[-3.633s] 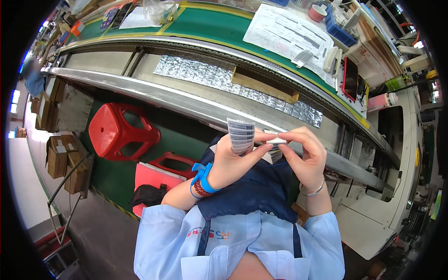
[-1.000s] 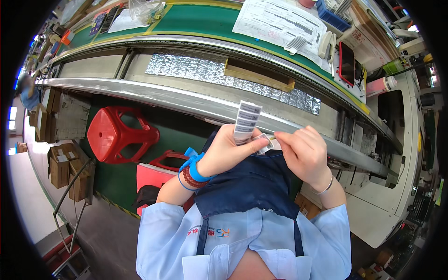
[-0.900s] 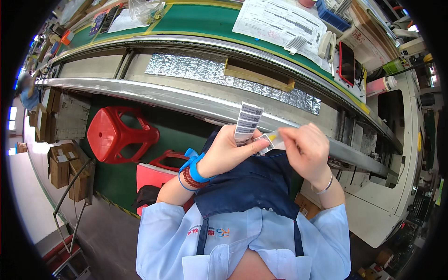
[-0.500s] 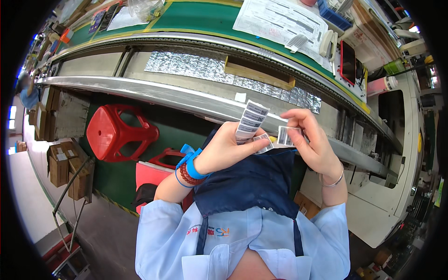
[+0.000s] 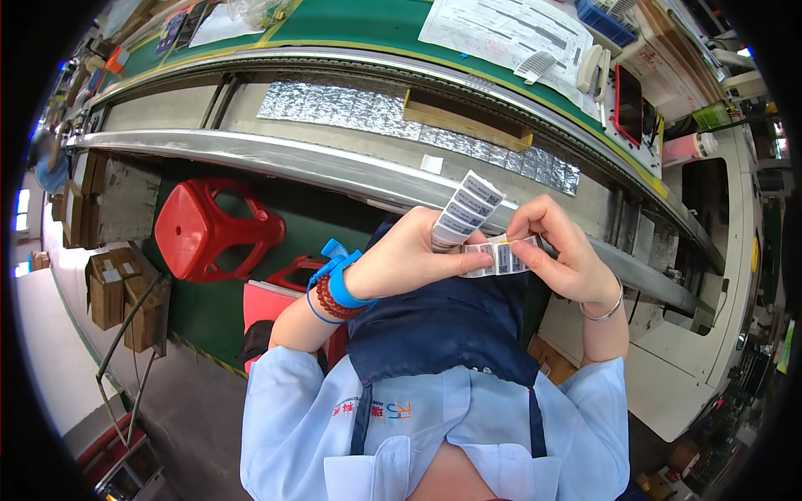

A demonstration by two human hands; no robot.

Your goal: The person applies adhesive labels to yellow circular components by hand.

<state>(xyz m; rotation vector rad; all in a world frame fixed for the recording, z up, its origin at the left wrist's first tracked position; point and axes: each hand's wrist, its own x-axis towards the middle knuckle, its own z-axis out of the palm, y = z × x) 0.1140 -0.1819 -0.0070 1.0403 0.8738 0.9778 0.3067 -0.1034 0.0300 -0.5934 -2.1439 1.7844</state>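
Observation:
My left hand point(image 5: 405, 263) is closed on a strip of white printed labels point(image 5: 469, 209), which sticks up past its fingers. Under its thumb lies one end of a shorter row of small labels point(image 5: 504, 257). The thumb and fingertips of my right hand point(image 5: 572, 259) pinch the other end of this row, so it spans the gap between both hands. Whether the two label pieces join behind the left fingers is hidden. Both hands are above my dark blue apron point(image 5: 443, 334), close to the metal rail point(image 5: 334, 163).
Beyond the rail, silver foil sheeting point(image 5: 326, 108) and a narrow tan tray point(image 5: 480, 134) lie in a long channel, with a white paper scrap point(image 5: 431, 164) nearer. Printed sheets point(image 5: 493, 29) cover part of the green bench. A red stool point(image 5: 185, 230) stands left; a pale machine point(image 5: 660, 359) is right.
The small labels between my hands now show as one row, where a gap appeared before. My right fingers have closed in on its end, and the upright strip leans further right.

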